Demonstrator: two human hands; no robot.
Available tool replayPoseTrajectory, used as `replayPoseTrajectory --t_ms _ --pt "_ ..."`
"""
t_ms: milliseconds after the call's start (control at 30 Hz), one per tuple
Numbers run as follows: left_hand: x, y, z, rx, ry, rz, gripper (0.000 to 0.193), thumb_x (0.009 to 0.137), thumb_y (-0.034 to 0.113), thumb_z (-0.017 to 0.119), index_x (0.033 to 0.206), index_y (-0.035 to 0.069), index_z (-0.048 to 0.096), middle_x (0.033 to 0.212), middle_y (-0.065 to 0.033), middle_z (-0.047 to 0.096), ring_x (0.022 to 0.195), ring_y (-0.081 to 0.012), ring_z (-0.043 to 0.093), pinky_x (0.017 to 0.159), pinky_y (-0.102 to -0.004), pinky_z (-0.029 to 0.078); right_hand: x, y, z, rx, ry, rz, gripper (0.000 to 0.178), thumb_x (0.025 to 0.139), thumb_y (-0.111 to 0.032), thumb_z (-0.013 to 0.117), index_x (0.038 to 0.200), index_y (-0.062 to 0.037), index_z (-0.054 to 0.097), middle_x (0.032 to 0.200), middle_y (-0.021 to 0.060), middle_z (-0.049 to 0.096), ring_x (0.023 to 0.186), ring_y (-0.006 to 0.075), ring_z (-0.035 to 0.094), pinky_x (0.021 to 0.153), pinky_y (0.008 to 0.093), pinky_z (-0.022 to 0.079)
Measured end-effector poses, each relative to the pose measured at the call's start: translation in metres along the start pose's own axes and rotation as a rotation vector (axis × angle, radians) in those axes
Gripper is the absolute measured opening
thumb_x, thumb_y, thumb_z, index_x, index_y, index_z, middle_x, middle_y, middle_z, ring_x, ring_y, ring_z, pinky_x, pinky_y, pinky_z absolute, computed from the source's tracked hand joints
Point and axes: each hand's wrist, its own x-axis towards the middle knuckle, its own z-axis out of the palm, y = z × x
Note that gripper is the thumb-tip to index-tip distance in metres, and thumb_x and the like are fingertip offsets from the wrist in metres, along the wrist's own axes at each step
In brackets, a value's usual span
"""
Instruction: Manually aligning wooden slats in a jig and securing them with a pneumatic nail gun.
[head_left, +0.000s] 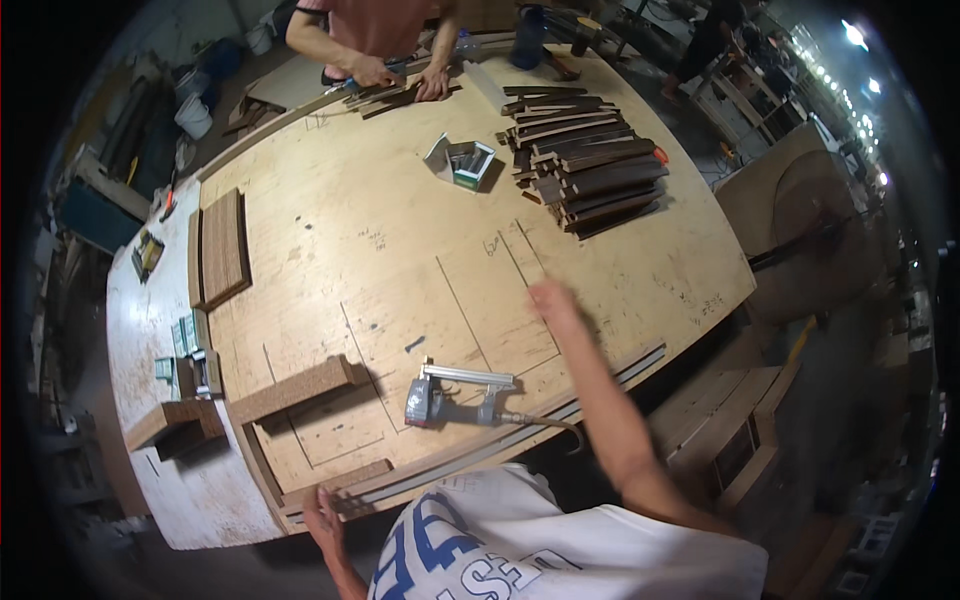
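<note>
My left hand point(322, 518) is at the table's front edge, its fingers stretched out beside a wooden edge rail point(430, 478) and a short wood strip point(362, 475). My right hand point(552, 302) reaches forward over the plywood tabletop point(400, 290), near a pencil line; its fingers are smeared by motion. Between my arms a grey pneumatic nail gun point(450, 400) lies on its side, its air hose point(550, 422) running toward my right forearm. A thick wooden block point(292, 390) lies left of the nail gun. Ahead of my right hand is a stack of dark wood pieces point(585, 165).
An open box of staples or nails point(465, 162) stands mid-table. Curved wooden boards point(222, 248) lie at the left, and small boxes point(190, 350) sit on the white side surface point(150, 300). Across the table a co-worker's hands point(405, 80) handle thin strips. A large fan point(815, 230) stands at the right.
</note>
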Motion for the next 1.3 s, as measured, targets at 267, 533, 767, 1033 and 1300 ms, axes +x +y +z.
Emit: replayPoseTrajectory --t_ms 267,533,767,1033,1300 --pt "-0.039 0.036 0.022 0.042 0.050 -0.032 0.043 0.107 0.032 0.053 0.094 -0.009 0.060 0.074 -0.0160 0.056 0.071 -0.0169 0.049 0.062 -0.0372 0.041 0.168 -0.125 -0.017 0.106 0.306 0.064 0.052 0.085 -0.027 0.076 0.122 0.0070 0.061 0.118 0.0193 0.066 0.108 0.0310 0.066 0.087 0.0449 0.056" --pt "0.007 -0.026 0.048 1.100 -0.059 0.772 0.064 0.106 0.050 0.048 0.139 -0.004 0.059 0.138 -0.0273 0.061 0.130 -0.0403 0.057 0.109 -0.0429 0.044 0.177 -0.116 -0.036 -0.300 0.715 0.049 0.087 0.086 -0.049 0.069 0.143 0.0082 0.036 0.140 0.0348 0.049 0.130 0.0472 0.051 0.106 0.0551 0.047" --pt "0.013 0.128 0.033 0.120 -0.283 -0.242 0.056 0.106 0.042 0.053 0.136 -0.006 0.058 0.126 -0.0271 0.066 0.110 -0.0371 0.063 0.094 -0.0449 0.049 0.129 -0.165 0.001 -0.404 0.574 0.179 0.098 0.091 -0.042 0.069 0.156 0.0081 0.016 0.141 0.0340 0.049 0.129 0.0447 0.055 0.109 0.0542 0.047" --pt "-0.007 0.117 0.036 0.131 -0.144 -0.207 0.060 0.106 0.042 0.053 0.136 -0.010 0.058 0.133 -0.0307 0.062 0.127 -0.0412 0.057 0.109 -0.0452 0.044 0.183 -0.101 -0.033 0.024 0.661 -0.033 0.114 0.085 -0.048 0.073 0.157 0.0140 0.010 0.159 0.0334 0.031 0.147 0.0413 0.037 0.121 0.0470 0.032" --pt "-0.015 0.131 0.038 -0.020 0.126 -0.134 0.047 0.105 0.035 0.057 0.108 -0.010 0.067 0.082 -0.0168 0.066 0.076 -0.0194 0.061 0.070 -0.0358 0.049 0.146 -0.156 -0.020 -0.094 0.555 0.157 0.112 0.084 -0.018 0.080 0.159 0.0056 0.000 0.153 0.0339 0.036 0.137 0.0438 0.048 0.114 0.0505 0.046"
